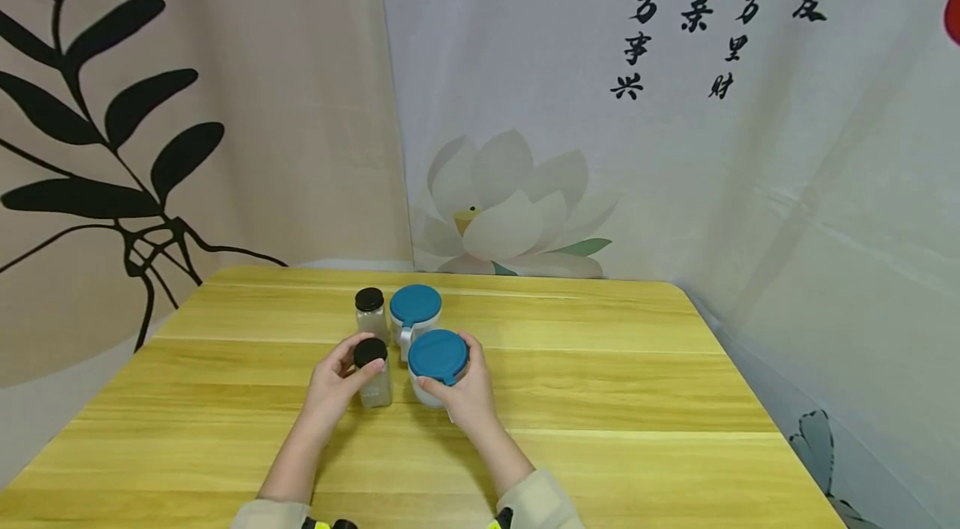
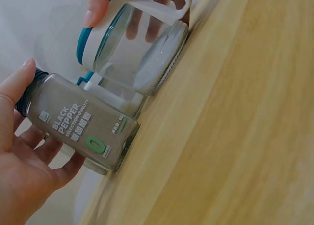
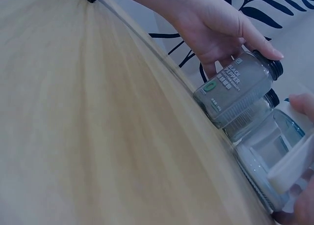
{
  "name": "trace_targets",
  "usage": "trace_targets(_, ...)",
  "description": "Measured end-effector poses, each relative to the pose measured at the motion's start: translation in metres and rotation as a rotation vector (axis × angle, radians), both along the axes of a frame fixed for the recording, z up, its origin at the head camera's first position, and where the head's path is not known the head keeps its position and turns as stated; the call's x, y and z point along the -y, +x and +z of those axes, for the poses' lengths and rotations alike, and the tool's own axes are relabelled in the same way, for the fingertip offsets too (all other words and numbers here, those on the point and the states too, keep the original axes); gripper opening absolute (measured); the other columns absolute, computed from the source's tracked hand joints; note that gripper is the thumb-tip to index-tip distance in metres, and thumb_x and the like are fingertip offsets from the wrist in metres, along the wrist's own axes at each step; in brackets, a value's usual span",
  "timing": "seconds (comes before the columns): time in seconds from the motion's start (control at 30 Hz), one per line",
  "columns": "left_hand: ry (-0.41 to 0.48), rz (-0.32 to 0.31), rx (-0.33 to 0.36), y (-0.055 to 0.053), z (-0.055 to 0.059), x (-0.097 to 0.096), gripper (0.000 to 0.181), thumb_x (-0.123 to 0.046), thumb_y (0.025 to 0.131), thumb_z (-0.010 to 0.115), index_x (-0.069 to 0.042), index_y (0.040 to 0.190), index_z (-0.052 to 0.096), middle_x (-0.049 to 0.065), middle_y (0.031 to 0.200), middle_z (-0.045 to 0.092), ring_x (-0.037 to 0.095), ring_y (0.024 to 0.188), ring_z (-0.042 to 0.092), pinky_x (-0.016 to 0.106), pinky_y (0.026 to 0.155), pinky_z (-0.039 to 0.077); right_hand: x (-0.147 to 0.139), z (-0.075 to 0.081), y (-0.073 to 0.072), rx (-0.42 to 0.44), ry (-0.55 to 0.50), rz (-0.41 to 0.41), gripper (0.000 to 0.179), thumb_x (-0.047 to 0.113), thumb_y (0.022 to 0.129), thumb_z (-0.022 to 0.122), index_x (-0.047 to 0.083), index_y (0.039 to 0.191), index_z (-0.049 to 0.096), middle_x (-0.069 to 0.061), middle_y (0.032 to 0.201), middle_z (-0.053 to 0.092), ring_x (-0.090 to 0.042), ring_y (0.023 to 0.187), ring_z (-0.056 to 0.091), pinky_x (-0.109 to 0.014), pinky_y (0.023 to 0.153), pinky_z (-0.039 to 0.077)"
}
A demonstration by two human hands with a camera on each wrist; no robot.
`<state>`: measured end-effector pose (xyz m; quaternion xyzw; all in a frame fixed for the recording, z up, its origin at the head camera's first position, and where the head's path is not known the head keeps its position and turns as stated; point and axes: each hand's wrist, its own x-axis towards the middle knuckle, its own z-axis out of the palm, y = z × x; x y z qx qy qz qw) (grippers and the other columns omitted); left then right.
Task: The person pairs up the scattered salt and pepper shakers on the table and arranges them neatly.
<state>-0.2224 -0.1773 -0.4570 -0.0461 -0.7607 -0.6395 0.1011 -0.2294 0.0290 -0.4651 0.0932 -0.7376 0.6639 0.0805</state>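
My left hand [image 1: 327, 386] holds a glass black pepper shaker [image 1: 377, 389] near its black cap, thumb and fingers on opposite sides. Its label reads "BLACK PEPPER" in the left wrist view, and grey-brown powder fills the shaker [image 2: 81, 118]. With my right hand [image 1: 474, 397] I grip a clear glass seasoning jar [image 1: 438, 356] that has a blue lid and a white handle. White contents lie in the bottom of this jar [image 2: 159, 58]. Both containers stand upright, side by side, close over the tabletop.
Right behind them stand a second black-capped shaker [image 1: 371, 314] and a second blue-lidded jar [image 1: 415, 306], partly hidden by the front pair. All are on a yellow wood-grain table [image 1: 600, 396]. A printed cloth backdrop [image 1: 510, 96] hangs beyond its far edge.
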Motion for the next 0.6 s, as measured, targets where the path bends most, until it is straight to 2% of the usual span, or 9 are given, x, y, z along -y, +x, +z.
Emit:
trace_targets(0.17, 0.005, 0.0, 0.008, 0.0, 0.001, 0.0, 0.05, -0.018, 0.089, 0.07, -0.004, 0.133, 0.052, 0.017, 0.126, 0.057, 0.004, 0.105, 0.055, 0.017, 0.087, 0.042, -0.001, 0.024, 0.015, -0.009, 0.004, 0.008, 0.08, 0.005, 0.074, 0.081, -0.002, 0.139, 0.034, -0.023, 0.133, 0.046, -0.041, 0.119, 0.046, -0.059, 0.097, 0.034)
trace_targets(0.27, 0.011, 0.004, 0.019, 0.0, 0.001, 0.0, 0.05, -0.018, 0.088, 0.071, -0.004, 0.133, 0.053, 0.017, 0.126, 0.057, 0.004, 0.104, 0.055, 0.018, 0.086, 0.043, -0.002, 0.026, 0.016, 0.006, -0.004, 0.007, 0.08, 0.006, 0.075, 0.081, -0.001, 0.14, 0.034, -0.023, 0.134, 0.046, -0.04, 0.121, 0.046, -0.058, 0.099, 0.033)
trace_targets(0.37, 0.007, 0.006, 0.024, -0.001, 0.002, -0.001, 0.051, -0.019, 0.088, 0.071, -0.005, 0.134, 0.052, 0.016, 0.127, 0.056, 0.004, 0.104, 0.054, 0.018, 0.086, 0.043, -0.001, 0.023, 0.015, 0.004, -0.02, 0.002, 0.081, 0.007, 0.074, 0.081, 0.0, 0.139, 0.034, -0.022, 0.134, 0.046, -0.04, 0.12, 0.045, -0.058, 0.099, 0.033)
trace_targets(0.53, -0.007, 0.003, 0.03, -0.002, 0.003, 0.0, 0.052, -0.02, 0.088, 0.072, -0.006, 0.134, 0.052, 0.015, 0.128, 0.056, 0.005, 0.106, 0.053, 0.018, 0.087, 0.042, -0.001, -0.001, -0.001, -0.009, -0.026, -0.015, 0.084, 0.013, 0.073, 0.084, 0.007, 0.141, 0.035, -0.016, 0.135, 0.047, -0.035, 0.121, 0.046, -0.055, 0.099, 0.034)
trace_targets(0.6, -0.007, 0.006, 0.031, -0.003, 0.003, -0.001, 0.052, -0.02, 0.088, 0.072, -0.006, 0.134, 0.053, 0.015, 0.128, 0.056, 0.004, 0.106, 0.054, 0.017, 0.087, 0.041, -0.002, 0.001, 0.0, -0.007, -0.025, -0.017, 0.084, 0.013, 0.073, 0.084, 0.006, 0.141, 0.035, -0.017, 0.134, 0.047, -0.035, 0.121, 0.046, -0.055, 0.099, 0.034)
